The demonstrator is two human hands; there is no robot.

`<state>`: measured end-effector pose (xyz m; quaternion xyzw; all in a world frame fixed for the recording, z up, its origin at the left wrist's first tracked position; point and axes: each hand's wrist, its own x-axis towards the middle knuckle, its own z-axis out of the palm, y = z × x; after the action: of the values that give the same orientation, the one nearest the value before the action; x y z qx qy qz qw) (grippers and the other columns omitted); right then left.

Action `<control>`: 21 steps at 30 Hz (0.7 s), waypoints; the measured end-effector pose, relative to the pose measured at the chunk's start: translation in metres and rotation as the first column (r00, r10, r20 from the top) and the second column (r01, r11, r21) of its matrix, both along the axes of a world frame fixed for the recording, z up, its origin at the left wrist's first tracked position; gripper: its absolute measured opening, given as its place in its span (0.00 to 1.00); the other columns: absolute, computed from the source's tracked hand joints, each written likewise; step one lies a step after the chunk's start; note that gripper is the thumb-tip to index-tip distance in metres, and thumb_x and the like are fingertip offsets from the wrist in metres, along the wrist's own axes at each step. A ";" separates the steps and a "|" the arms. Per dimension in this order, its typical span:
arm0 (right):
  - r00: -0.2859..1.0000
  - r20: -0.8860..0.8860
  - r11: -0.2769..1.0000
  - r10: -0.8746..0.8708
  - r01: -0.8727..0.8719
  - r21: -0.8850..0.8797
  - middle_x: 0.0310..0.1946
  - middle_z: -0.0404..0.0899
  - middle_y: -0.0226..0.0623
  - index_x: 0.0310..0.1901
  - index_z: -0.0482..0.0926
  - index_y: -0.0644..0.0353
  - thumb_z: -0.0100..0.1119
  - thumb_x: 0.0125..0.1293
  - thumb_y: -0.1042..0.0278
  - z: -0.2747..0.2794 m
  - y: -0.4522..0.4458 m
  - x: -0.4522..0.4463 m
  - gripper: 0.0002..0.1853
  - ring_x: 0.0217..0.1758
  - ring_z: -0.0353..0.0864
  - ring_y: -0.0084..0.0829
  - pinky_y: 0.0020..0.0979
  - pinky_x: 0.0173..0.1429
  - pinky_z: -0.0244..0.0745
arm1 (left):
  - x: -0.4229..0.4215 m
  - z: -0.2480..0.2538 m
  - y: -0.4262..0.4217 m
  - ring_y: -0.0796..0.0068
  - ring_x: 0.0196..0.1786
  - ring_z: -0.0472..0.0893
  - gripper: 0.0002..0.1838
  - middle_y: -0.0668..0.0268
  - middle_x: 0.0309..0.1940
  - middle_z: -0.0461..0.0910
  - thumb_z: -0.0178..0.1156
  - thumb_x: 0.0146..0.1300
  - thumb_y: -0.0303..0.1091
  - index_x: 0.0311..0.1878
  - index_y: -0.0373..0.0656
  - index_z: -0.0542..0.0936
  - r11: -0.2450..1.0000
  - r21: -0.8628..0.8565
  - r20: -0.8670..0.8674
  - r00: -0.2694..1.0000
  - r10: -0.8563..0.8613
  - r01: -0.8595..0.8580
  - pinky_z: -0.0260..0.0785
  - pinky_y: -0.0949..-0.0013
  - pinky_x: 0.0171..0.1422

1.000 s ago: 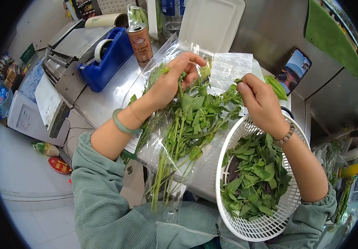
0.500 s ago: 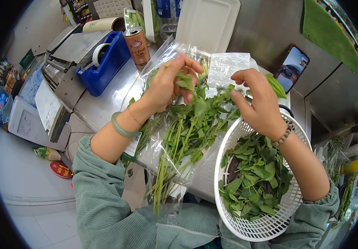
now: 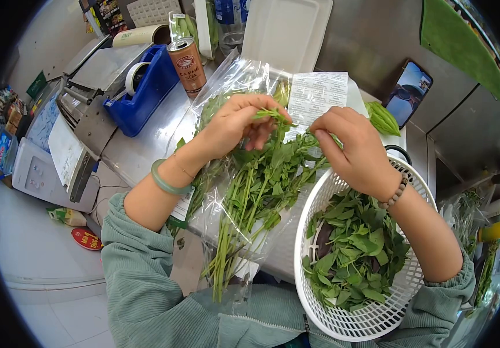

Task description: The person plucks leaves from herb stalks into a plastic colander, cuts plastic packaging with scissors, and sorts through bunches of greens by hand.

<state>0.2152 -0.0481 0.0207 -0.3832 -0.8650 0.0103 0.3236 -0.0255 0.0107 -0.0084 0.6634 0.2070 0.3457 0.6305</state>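
Note:
My left hand (image 3: 241,124), with a green bangle on its wrist, is closed on a leafy sprig (image 3: 273,115) above a bunch of long-stemmed herbs (image 3: 253,185). The bunch lies on a clear plastic bag (image 3: 212,203), stems toward my body. My right hand (image 3: 357,148), wearing a beaded bracelet, has thumb and fingers pinched together at the right edge of the bunch; what lies between the fingertips is too small to make out. Below it stands a white perforated basket (image 3: 303,232) holding loose green leaves (image 3: 357,249).
A blue tape dispenser (image 3: 137,104) and a brown can (image 3: 187,66) stand at the back left. Behind the bunch are a printed paper (image 3: 316,95) and a white tray (image 3: 285,35). Green pods (image 3: 382,119) and a phone (image 3: 409,93) are at the right.
My right hand opened, moved slightly left and closed again near the sprig. My left hand has turned, and its sprig now points right. The view has shifted a little.

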 end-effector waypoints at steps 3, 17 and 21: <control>1.000 0.017 0.999 0.025 -0.024 -0.044 0.30 0.77 0.37 0.32 0.77 0.61 0.56 0.59 0.73 0.004 0.000 0.001 0.03 0.37 0.76 0.40 0.40 0.41 0.71 | 0.002 0.007 -0.007 0.83 0.25 0.76 0.11 0.68 0.29 0.80 0.53 0.67 0.28 0.47 0.36 0.81 0.985 0.172 -0.108 0.994 0.033 -0.014 0.66 0.81 0.28; 0.972 -0.003 0.962 0.233 -0.231 -0.145 0.47 0.79 0.34 0.31 0.79 0.58 0.55 0.54 0.74 0.011 0.001 0.009 0.04 0.51 0.75 0.39 0.40 0.54 0.69 | 0.010 0.003 -0.013 0.79 0.39 0.82 0.11 0.63 0.37 0.83 0.64 0.62 0.23 0.48 0.34 0.81 0.960 0.236 0.004 0.988 0.157 -0.153 0.77 0.77 0.40; 0.950 -0.108 0.938 0.292 -0.306 -0.162 0.45 0.80 0.36 0.34 0.80 0.59 0.55 0.53 0.75 0.009 0.004 0.009 0.07 0.49 0.76 0.40 0.40 0.55 0.70 | 0.013 -0.004 -0.012 0.79 0.40 0.81 0.13 0.62 0.38 0.83 0.64 0.62 0.23 0.50 0.34 0.80 0.954 0.257 0.078 0.988 0.137 -0.152 0.78 0.75 0.40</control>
<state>0.2245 -0.0437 0.0300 -0.2737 -0.8948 0.1518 0.3184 -0.0124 -0.0010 -0.0119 0.7134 0.1886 0.4347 0.5163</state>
